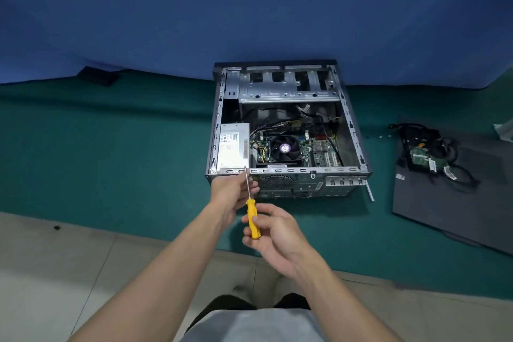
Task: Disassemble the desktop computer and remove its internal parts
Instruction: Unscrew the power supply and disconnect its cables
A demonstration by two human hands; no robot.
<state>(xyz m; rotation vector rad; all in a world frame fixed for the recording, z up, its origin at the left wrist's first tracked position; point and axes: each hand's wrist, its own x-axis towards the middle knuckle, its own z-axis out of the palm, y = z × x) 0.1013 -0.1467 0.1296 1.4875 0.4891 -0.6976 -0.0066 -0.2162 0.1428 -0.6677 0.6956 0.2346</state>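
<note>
Fingers [251,223] of the right hand [273,236] are curled around the yellow handle of a screwdriver [253,221], while those of the left hand [231,191] pinch its metal shaft near the tip to steady it. That tip sits at the near rim of the open computer case [283,130], just beside the silver power supply [231,151] in the case's near-left corner. Further into the case from the power supply lie the black fan [285,148] on the green circuit board and, at the far side, the empty metal drive cage [286,85]. The step in hand is probably undoing a screw that holds the power supply. To do it well, seat the tip squarely in the screw head, keep the shaft in line with the screw, press in firmly and turn slowly so it does not slip. Well to the right of the case, removed parts [424,159] and cables lie on a dark panel [455,203] on the green floor mat [111,161].
</note>
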